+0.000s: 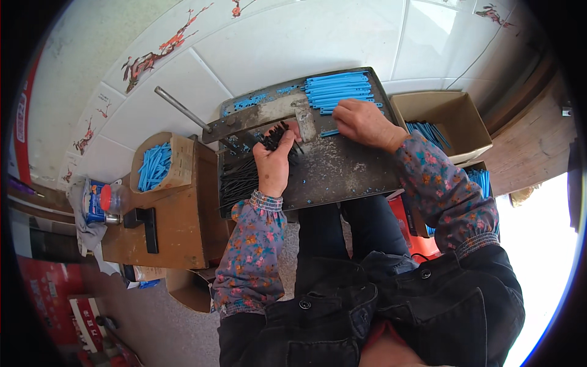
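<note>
A bunch of thin black sticks (276, 136) is gripped in my left hand (274, 164), its fingers wrapped round them beside the metal bar (254, 117) of a hand press. Below that hand, a pile of the same black sticks (239, 178) lies on the dark metal tray (348, 177). My right hand (367, 124) is closed in a pinch at the tray's right side. From its fingertips a short blue plastic strip (329, 133) points left, toward the press's end block (305, 122). Just beyond, a stack of blue strips (339, 88) lies in rows; my right hand partly covers its near end.
A steel rod handle (180, 107) sticks up from the press. Left of the tray, a cut-open carton (181, 164) of blue pieces stands on a wooden cabinet (177, 235), with a red-lidded jar (116, 199). On the right is a cardboard box (468, 122) holding dark blue strips.
</note>
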Tool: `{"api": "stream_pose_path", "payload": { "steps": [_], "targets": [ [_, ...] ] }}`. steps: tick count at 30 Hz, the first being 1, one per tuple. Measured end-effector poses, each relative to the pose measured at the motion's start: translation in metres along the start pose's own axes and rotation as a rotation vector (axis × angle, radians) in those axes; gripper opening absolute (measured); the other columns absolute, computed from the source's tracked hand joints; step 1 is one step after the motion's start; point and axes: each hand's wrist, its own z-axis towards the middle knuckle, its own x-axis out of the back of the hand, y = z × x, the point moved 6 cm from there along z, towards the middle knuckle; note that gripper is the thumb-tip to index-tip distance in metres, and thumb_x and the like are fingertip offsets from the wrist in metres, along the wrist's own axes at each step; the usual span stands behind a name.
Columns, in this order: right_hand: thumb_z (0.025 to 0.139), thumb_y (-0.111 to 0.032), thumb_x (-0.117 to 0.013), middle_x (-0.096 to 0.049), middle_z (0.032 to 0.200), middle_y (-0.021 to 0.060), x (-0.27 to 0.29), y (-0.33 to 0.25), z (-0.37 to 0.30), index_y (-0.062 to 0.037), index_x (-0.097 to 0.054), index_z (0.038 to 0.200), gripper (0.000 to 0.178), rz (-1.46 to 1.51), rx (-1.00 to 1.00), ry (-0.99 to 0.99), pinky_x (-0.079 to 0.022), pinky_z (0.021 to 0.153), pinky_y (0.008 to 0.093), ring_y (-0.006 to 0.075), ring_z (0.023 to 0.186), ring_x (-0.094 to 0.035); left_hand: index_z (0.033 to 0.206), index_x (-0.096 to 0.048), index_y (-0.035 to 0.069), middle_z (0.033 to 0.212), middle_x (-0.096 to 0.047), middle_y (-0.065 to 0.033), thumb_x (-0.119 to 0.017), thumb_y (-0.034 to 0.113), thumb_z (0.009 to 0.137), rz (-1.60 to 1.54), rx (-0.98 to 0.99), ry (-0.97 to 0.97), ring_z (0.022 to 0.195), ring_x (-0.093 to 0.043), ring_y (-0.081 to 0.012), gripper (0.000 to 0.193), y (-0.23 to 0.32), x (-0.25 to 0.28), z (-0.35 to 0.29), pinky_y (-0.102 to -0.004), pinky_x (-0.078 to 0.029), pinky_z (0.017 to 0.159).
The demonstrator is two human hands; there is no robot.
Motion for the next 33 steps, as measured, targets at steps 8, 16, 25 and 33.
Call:
{"api": "stream_pose_path", "payload": {
  "steps": [8, 16, 25, 33],
  "targets": [
    [0.077, -0.009, -0.062, -0.054, 0.087, 0.0132, 0.008, -0.022, -0.008, -0.0021, -0.056, 0.084, 0.011, -0.041, 0.119, -0.110, -0.047, 0.069, 0.0416, 0.0316, 0.081, -0.057, 0.094, -0.066, 0.000, 0.084, -0.064, -0.0002, -0.061, 0.008, 0.090, -0.106, 0.047, 0.049, 0.075, -0.056, -0.0078, 0.010, -0.011, 0.004, 0.003, -0.0247, -0.045, 0.070],
    [0.081, -0.008, -0.059, -0.058, 0.085, 0.0120, 0.005, -0.013, -0.005, -0.0009, -0.058, 0.089, 0.011, 0.088, 0.070, 0.049, -0.047, 0.062, 0.0358, 0.0277, 0.072, -0.059, 0.095, -0.066, -0.001, 0.083, -0.065, -0.0009, -0.062, 0.008, 0.090, -0.157, 0.063, -0.008, 0.074, -0.057, -0.0089, 0.011, -0.003, -0.004, 0.006, -0.0244, -0.046, 0.068],
    [0.083, -0.012, -0.062, -0.058, 0.066, 0.0016, 0.005, -0.029, 0.023, -0.0001, -0.064, 0.085, 0.012, 1.007, -0.552, -0.051, -0.038, 0.042, 0.0237, 0.0059, 0.050, -0.050, 0.093, -0.066, -0.002, 0.083, -0.065, -0.0015, -0.065, 0.006, 0.087, -0.189, 0.078, 0.041, 0.074, -0.057, -0.0093, 0.010, -0.007, -0.003, 0.008, -0.0250, -0.046, 0.068],
    [0.084, -0.006, -0.062, -0.061, 0.068, 0.0048, -0.014, -0.017, 0.021, 0.0003, -0.064, 0.084, 0.007, 1.516, -0.638, -0.204, -0.030, 0.033, 0.0201, 0.0062, 0.042, -0.046, 0.091, -0.066, -0.002, 0.083, -0.066, -0.0019, -0.065, 0.005, 0.087, -0.159, 0.040, 0.023, 0.073, -0.059, -0.0096, 0.008, -0.006, -0.004, 0.008, -0.0251, -0.048, 0.068]
  ]
}}
